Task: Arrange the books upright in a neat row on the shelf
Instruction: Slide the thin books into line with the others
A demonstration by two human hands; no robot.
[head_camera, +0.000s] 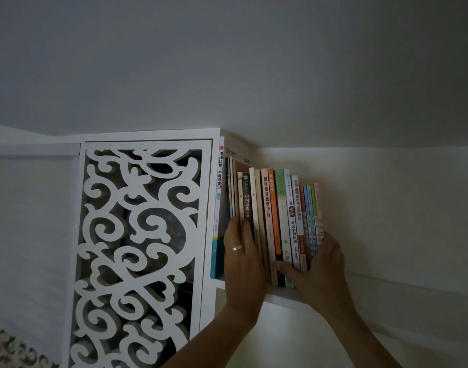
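Observation:
A row of several books (278, 208) stands upright on a white shelf (280, 297), spines facing me. A tall white and blue book (218, 197) leans at the row's left end. My left hand (242, 261), wearing a ring, lies flat with straight fingers against the spines on the left of the row. My right hand (316, 264) wraps the right end of the row: the thumb presses the lower spines near the middle, the fingers curl behind the pink outermost book (318, 208). The row sits squeezed between both hands.
A white carved scrollwork panel (137, 248) forms the shelf unit's side at the left. A plain white wall (386, 195) rises behind and to the right of the books. The room is dim.

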